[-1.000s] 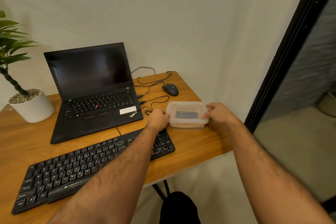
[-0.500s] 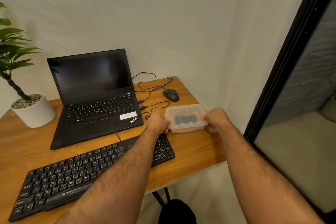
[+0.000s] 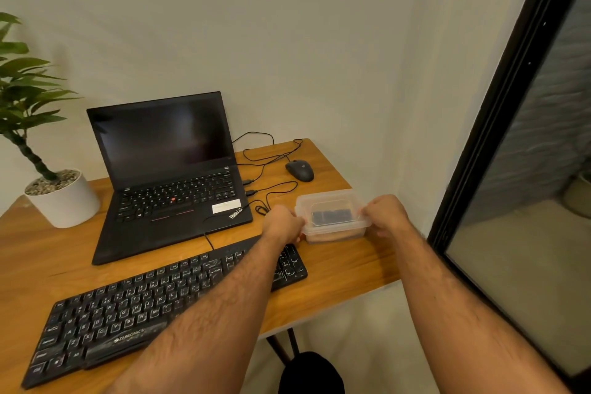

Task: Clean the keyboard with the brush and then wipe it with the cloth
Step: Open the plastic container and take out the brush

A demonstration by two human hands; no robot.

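Both hands are gripping the clear lidded box (image 3: 332, 216), the left hand (image 3: 283, 223) on its left end, the right hand (image 3: 385, 213) on its right. The box is sitting just beyond the keyboard's (image 3: 153, 304) right end on the counter (image 3: 339, 269).

black full-size plastic keyboard (image 3: 134, 307): white legends, flat on the wooden desk, runs diagonally from near left to far right, partly crossed by a forearm | clear lidded rectangular plastic container (image 3: 332, 216): at the desk's right side just beyond the keyboard's right end, dark blurred item inside, gripped at both short ends
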